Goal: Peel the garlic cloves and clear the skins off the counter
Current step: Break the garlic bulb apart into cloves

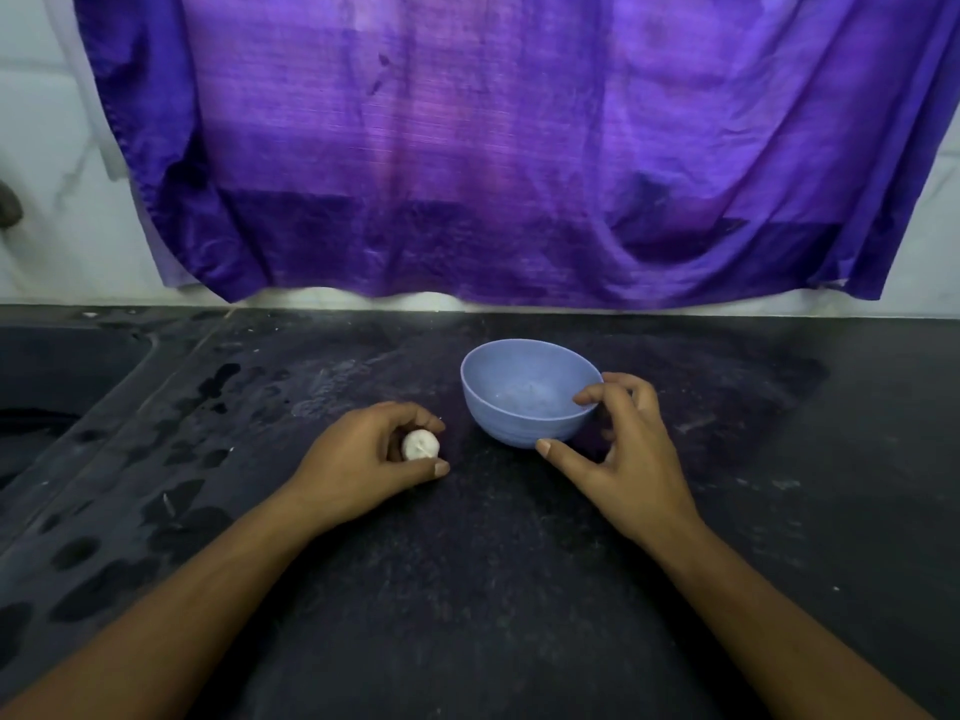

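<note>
The left hand (363, 457) grips the garlic (421, 445) in curled fingers, the bulb poking out on its thumb side. The bowl (498, 407) sits just beyond, its rim held by the right hand (626, 449) — the hand likely needed for peeling.

Both forearms (208, 589) are showing bare, slender and smooth, all the way to the wrists. The left grip (363, 454) and the right grip (628, 459), plain bare hands, are showing short, pale, neatly trimmed nails (543, 447) on the thumbs.
</note>
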`<state>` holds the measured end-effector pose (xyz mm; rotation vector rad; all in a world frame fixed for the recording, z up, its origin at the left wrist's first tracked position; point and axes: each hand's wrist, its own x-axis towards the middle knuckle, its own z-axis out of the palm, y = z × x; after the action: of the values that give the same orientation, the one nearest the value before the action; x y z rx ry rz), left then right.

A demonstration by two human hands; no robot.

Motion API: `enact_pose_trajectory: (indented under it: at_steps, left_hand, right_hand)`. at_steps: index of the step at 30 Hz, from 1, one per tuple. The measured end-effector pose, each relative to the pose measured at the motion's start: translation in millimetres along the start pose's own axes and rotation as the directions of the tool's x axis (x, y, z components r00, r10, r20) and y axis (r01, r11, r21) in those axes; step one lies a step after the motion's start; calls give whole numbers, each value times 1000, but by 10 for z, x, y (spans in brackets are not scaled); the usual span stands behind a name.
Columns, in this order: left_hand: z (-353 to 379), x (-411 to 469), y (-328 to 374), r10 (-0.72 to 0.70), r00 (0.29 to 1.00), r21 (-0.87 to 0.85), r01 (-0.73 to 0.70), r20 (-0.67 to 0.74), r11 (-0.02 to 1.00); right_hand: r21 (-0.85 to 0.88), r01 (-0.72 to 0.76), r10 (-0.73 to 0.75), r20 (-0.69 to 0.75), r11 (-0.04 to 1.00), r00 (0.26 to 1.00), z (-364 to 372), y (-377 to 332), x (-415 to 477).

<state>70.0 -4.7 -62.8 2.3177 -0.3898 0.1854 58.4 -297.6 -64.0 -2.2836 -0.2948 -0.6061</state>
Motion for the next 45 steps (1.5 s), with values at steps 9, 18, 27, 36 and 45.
enact_pose_trajectory:
  at_steps: [9, 18, 27, 36, 45]
  left_hand:
    - [12, -11, 24, -21, 1000, -172, 22, 11, 985]
    - [5, -128, 64, -80, 996, -413, 63, -24, 909]
    - [23, -91, 42, -42, 999, -387, 42, 7, 921]
    - [41, -54, 41, -29, 1000, -324, 29, 6, 945]
    - [31, -67, 54, -9, 1000, -340, 8, -1, 940]
  right_hand:
    - [-211, 206, -244, -173, 956, 954, 22, -190, -70]
    - [-133, 350, -356, -26, 927, 934, 269, -452, -176]
    - [-195, 291, -320, -134, 937, 938, 206, -382, -117]
    - [-214, 156, -158, 6, 964, 987, 209, -93, 154]
    - [-239, 208, -214, -1, 949, 977, 151, -109, 123]
